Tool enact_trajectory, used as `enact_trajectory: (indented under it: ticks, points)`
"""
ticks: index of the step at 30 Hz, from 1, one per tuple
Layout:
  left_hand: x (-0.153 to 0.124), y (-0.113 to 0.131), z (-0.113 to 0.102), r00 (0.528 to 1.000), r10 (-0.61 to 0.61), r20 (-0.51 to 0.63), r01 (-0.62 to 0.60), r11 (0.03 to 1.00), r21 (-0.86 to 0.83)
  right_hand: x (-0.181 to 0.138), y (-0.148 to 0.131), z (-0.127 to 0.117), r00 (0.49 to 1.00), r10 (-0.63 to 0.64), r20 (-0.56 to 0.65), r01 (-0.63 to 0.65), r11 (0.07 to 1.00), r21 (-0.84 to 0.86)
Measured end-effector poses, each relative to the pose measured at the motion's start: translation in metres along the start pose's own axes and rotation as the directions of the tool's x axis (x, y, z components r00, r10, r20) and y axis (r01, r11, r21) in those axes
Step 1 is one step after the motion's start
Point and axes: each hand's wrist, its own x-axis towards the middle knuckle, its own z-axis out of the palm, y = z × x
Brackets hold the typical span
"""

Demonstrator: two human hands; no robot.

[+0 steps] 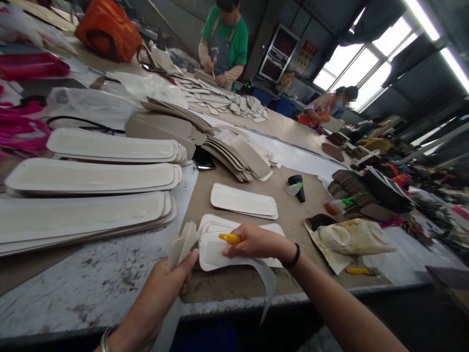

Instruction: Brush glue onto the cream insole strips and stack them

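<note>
Has 3 stacks of long, cream, round-ended panels (91,177) at left, apparently set aside. Holds a narrow bunch of thin pale strips (183,240) pinched in the left hand (171,275), just beside the near, fanned pile of shorter white round-cornered panels (214,221). Grips a slim yellow handle (227,238) in the right hand (254,240), over that pile's top panel (208,253). Trails a curling translucent strip (269,282) rightward past the near edge of the white, stained table (120,269). Seems midway, with this strip partly loose; cannot tell which stacks are finished.
</note>
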Motion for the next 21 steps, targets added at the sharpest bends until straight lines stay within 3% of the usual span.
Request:
enact_trajectory:
  ticks: [3,9,17,21]
  points:
    - [0.002,0.007,0.001,1.0,-0.02,0.015,0.02,0.999,-0.024,0.014,-0.005,-0.001,0.999,0.036,0.025,-0.033,0.993,-0.117]
    - [-0.004,0.016,0.003,0.996,-0.084,-0.004,0.083,0.993,-0.086,0.022,-0.014,0.002,0.998,0.051,-0.035,-0.061,0.918,-0.392]
    - [0.01,0.004,0.008,0.984,-0.098,-0.151,0.097,0.995,-0.013,0.024,-0.016,0.005,0.998,0.055,-0.02,-0.057,0.862,-0.503]
    - [0.012,0.003,0.009,0.988,-0.081,-0.131,0.079,0.997,-0.021,0.025,-0.016,0.006,0.998,0.057,-0.025,-0.062,0.846,-0.529]
